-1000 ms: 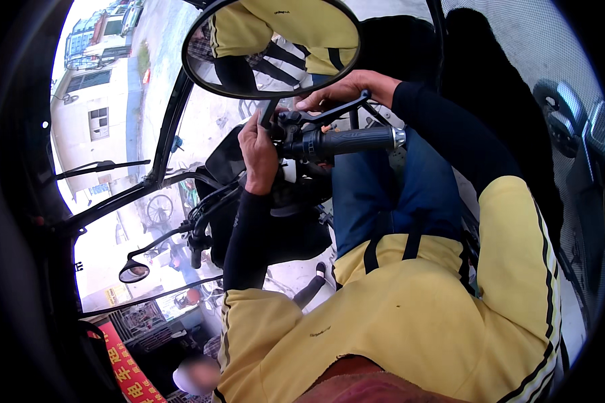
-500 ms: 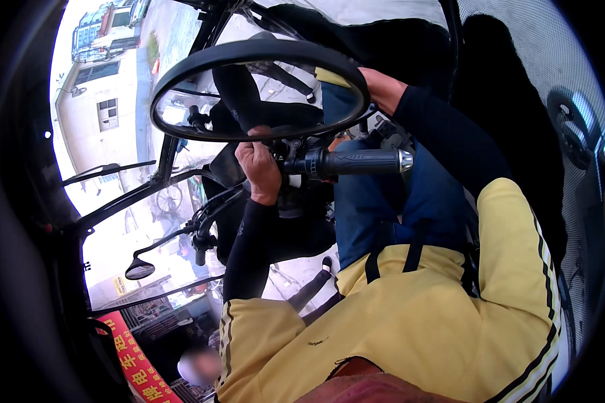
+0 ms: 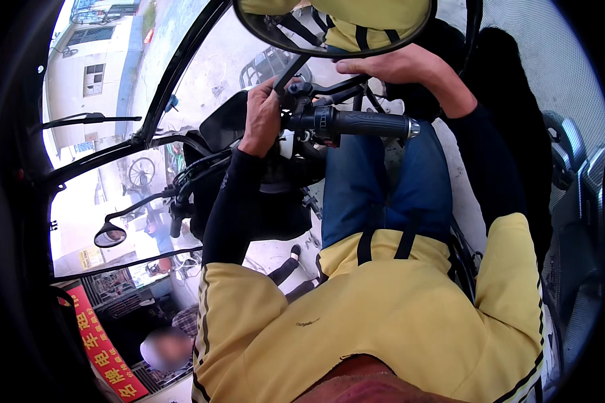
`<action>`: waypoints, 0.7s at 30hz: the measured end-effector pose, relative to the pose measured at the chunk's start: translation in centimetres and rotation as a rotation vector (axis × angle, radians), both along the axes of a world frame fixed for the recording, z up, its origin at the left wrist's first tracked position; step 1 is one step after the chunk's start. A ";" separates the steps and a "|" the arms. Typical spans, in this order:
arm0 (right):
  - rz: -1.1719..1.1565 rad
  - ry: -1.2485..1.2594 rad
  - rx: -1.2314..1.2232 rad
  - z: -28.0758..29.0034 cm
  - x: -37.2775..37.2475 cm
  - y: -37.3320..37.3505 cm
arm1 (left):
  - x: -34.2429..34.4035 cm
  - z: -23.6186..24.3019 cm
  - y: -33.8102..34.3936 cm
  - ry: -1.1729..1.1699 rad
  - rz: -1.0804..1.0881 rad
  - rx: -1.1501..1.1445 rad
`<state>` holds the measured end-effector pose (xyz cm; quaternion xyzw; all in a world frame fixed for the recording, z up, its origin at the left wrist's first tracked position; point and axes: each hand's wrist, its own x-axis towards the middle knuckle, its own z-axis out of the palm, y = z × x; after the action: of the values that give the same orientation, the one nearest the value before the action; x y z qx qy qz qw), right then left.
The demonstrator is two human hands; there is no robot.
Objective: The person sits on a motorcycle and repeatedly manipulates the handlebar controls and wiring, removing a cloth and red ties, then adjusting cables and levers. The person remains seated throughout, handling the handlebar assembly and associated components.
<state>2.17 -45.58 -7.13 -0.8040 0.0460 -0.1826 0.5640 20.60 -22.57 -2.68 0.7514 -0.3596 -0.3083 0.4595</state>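
A rear-view mirror (image 3: 336,27) with a black rim is cut off by the top edge; its glass reflects yellow cloth and dark straps. My left hand (image 3: 261,119) is closed around the lower end of the mirror stem (image 3: 291,74), beside the handlebar clamp. My right hand (image 3: 407,66) is at the mirror's lower right rim, one digit stretched along below it; its other fingers are partly hidden behind the mirror. Below both hands lies a black handlebar grip (image 3: 373,123) with a silver end cap and a switch block (image 3: 321,123), which neither hand holds.
A second handlebar with a small round mirror (image 3: 110,235) stands to the left. A dark frame post (image 3: 175,74) and wiper (image 3: 91,120) bound that side. A person in a white cap (image 3: 165,349) is at lower left, near a red banner (image 3: 107,349). Grey mesh (image 3: 538,54) lies right.
The mirror has swung up and away from the handlebar, uncovering the stem. My right hand has shifted slightly upward and come out from behind the rim. My left hand remains at the stem base.
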 end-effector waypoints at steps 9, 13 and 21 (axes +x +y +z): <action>-0.149 0.157 -0.067 -0.1 -1.7 4.6 | 0.5 0.5 -0.3 0.142 -0.065 0.045; -0.158 0.215 -0.194 0.8 -1.2 5.3 | 1.7 1.8 -1.3 0.220 -0.137 0.226; -0.137 0.005 -0.489 0.9 1.5 2.7 | 6.6 4.0 -2.0 -0.397 -0.380 0.223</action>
<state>3.67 -42.88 -6.25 -0.9119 0.0562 -0.2240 0.3392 27.18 -24.54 1.28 0.7621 -0.5406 -0.2733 0.2287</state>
